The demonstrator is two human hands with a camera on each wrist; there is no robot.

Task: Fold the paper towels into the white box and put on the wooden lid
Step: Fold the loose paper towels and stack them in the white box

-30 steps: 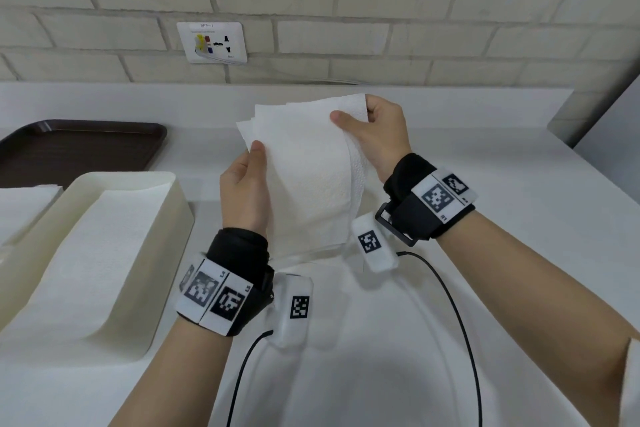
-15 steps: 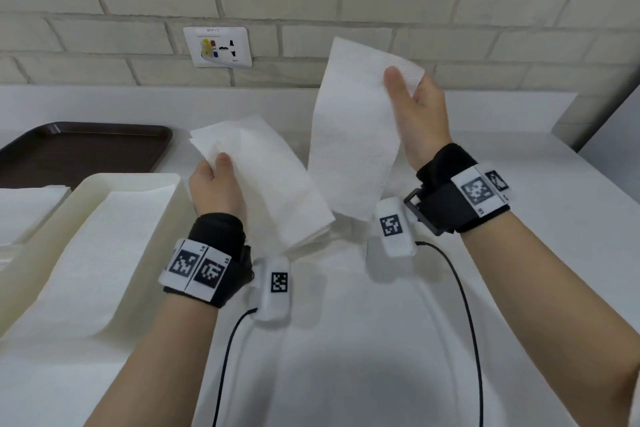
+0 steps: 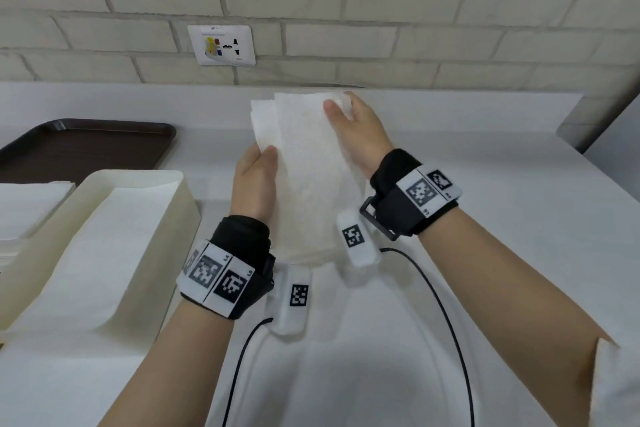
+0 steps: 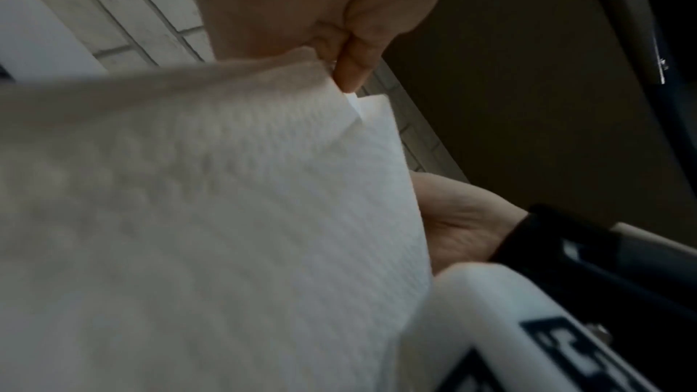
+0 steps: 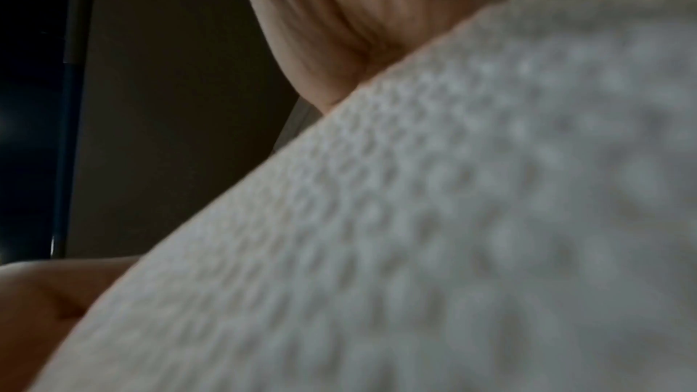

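Leftward, white box (image 3: 180, 198) and brown tray (image 3: 86, 146); both hands (image 3: 254, 180) (image 3: 360, 135) pinching paper towels (image 3: 308, 177).

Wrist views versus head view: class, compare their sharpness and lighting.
Head view: bright, sharp, brick lines bowed by the wide lens. Left wrist view: dim, towel softly blurred, fingers clearer. Right wrist view: darkest, towel weave heavily out of focus.

Both wrists: black straps (image 3: 398, 198) with white fiducial-tag plates (image 3: 214, 279), white tagged camera pods (image 3: 294, 302) underneath, thin black cables (image 3: 446, 322) trailing back. White short sleeve (image 3: 620, 388) at right arm.
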